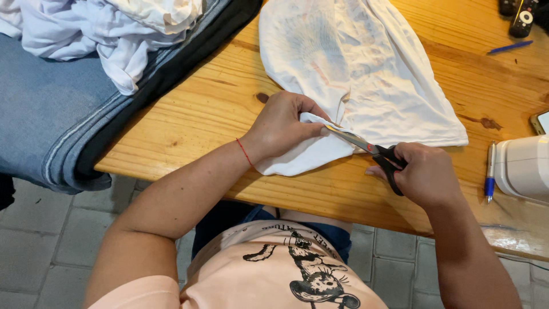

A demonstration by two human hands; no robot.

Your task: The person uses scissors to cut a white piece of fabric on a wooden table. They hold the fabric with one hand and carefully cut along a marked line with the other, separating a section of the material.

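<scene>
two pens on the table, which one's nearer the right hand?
The pen beside the white machine, just right of the right hand; the blue pen lies far up top.

White cloth (366, 74) lies crumpled flat, black-handled scissors (372, 151) at its edge.

A cloth (366, 74) lies spread in the middle of the desk (229, 103). The left hand (283, 126) presses on its near corner. The scissors (372, 151) sit just right of that hand, held by the right hand (426, 174). A pile of clothes (86, 40) hangs over the desk's left edge. A pen (490, 171) lies by the right edge.
</scene>
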